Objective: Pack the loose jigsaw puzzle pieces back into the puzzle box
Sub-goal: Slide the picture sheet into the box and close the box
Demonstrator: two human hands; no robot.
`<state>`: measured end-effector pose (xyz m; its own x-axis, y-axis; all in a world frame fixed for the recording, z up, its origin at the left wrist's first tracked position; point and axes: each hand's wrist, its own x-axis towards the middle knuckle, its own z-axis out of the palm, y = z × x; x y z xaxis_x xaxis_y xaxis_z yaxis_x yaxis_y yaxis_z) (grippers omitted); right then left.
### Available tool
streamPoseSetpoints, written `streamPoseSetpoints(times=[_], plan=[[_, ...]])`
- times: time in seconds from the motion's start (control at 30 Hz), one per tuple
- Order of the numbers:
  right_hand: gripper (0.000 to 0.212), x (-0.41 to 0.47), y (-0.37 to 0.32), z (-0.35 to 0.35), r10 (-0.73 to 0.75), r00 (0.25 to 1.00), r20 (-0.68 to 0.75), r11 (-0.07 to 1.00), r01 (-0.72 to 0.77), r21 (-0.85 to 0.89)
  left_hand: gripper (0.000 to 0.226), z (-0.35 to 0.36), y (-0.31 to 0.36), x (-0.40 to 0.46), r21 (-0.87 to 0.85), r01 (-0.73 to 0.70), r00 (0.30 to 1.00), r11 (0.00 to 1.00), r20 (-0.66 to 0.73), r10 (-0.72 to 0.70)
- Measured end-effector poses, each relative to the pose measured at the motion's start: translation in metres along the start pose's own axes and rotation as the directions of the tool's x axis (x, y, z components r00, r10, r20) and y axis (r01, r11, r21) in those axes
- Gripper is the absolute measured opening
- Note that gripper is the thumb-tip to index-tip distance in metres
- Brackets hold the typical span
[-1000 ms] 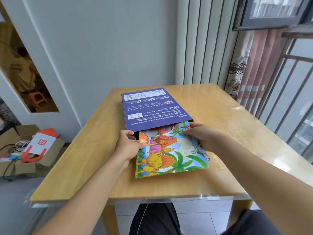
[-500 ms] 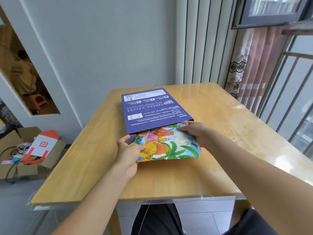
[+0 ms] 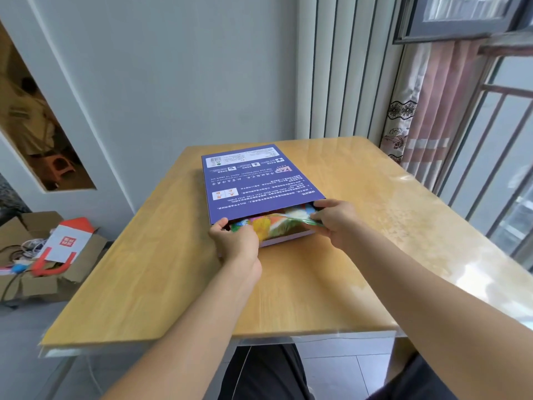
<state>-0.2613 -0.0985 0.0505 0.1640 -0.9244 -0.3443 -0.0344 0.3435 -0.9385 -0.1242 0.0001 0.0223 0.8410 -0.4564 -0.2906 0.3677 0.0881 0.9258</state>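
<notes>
A flat purple puzzle box with white print lies on the wooden table, its open end facing me. A colourful dinosaur picture sheet sits almost wholly inside that opening, only a blurred strip showing. My left hand is at the box's near left corner, thumb on the top panel and fingers at the sheet's edge. My right hand pinches the sheet's right edge at the near right corner of the opening. No loose puzzle pieces are visible.
A cardboard carton with a red and white paper bag and cables sits on the floor at the left. A curtain and window bars stand to the right. A grey wall rises behind the table.
Both hands have pushed the colourful sheet away from me into the purple box; a second ago about half of it stuck out, now only a thin strip shows.
</notes>
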Motion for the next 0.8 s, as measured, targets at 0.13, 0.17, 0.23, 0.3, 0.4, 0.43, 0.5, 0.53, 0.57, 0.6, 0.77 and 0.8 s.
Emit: streamPoseSetpoints(times=[0.13,0.17,0.23,0.3,0.4,0.43,0.5,0.53,0.57,0.6,0.77,0.8], plan=[[0.029,-0.002,0.003,0.014,0.035,0.993,-0.109,0.97,-0.007,0.244,0.063,0.005,0.004,0.012,0.0,0.082,0.997,0.997,-0.008,-0.082],[0.025,-0.004,0.007,0.016,0.064,0.992,-0.11,0.943,-0.024,0.331,0.063,0.007,0.005,0.011,0.013,0.065,0.997,0.998,-0.034,-0.065],[0.024,-0.007,0.016,0.023,0.106,0.993,-0.059,0.888,-0.068,0.454,0.064,0.01,0.005,0.005,0.019,0.017,0.998,1.0,-0.061,-0.016],[0.033,-0.012,0.018,0.034,0.15,0.989,0.016,0.865,-0.139,0.482,0.065,0.012,0.005,-0.002,0.035,0.002,0.998,0.999,-0.06,0.0],[0.038,-0.014,0.006,0.046,0.234,0.966,0.114,0.823,-0.259,0.506,0.075,0.008,0.0,0.001,0.09,-0.026,1.0,0.996,0.015,0.025],[0.034,-0.015,0.002,0.049,0.247,0.96,0.128,0.81,-0.277,0.517,0.081,0.006,0.0,0.004,0.082,-0.021,0.998,0.996,0.055,0.017],[0.027,-0.016,-0.006,0.054,0.246,0.956,0.163,0.778,-0.295,0.555,0.089,0.001,0.005,0.005,0.113,-0.014,0.992,0.993,0.125,0.0],[0.028,-0.018,-0.009,0.054,0.228,0.959,0.171,0.769,-0.285,0.573,0.091,-0.002,0.008,0.005,0.178,-0.04,0.99,0.983,0.142,0.014],[0.029,-0.017,-0.009,0.053,0.216,0.96,0.179,0.748,-0.281,0.601,0.092,-0.005,0.01,0.007,0.239,-0.09,0.986,0.967,0.16,0.052],[0.03,-0.019,-0.01,0.05,0.205,0.96,0.189,0.722,-0.279,0.634,0.091,-0.008,0.013,0.009,0.28,-0.14,0.979,0.95,0.182,0.091],[0.05,-0.035,0.008,0.022,0.195,0.964,0.181,0.672,-0.266,0.691,0.058,-0.031,0.037,0.01,0.528,-0.415,0.908,0.741,0.289,0.303],[0.05,-0.039,0.014,0.019,0.193,0.964,0.181,0.679,-0.265,0.685,0.049,-0.036,0.043,0.013,0.583,-0.514,0.856,0.63,0.3,0.421]])
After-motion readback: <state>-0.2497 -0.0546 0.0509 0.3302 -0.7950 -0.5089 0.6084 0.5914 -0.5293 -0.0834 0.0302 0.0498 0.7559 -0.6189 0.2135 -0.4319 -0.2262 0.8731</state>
